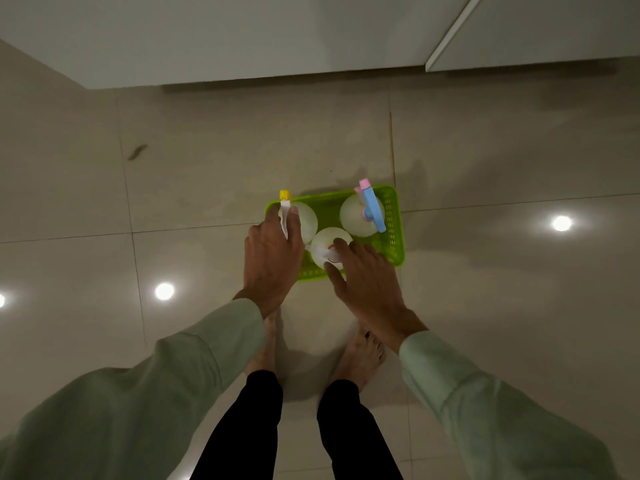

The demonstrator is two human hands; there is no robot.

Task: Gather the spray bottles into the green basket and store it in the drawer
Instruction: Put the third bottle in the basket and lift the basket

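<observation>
A green basket stands on the tiled floor in front of my feet. Three white spray bottles stand upright in it. One with a blue and pink trigger head is at the back right, untouched. One with a yellow nozzle is at the back left; my left hand wraps its white trigger head. The third bottle stands at the front middle, and my right hand rests on its top with fingers spread around it.
Pale cabinet fronts run along the far edge of the floor, with a seam or door edge at the upper right. My bare feet stand just behind the basket. Ceiling lights reflect on the glossy tiles.
</observation>
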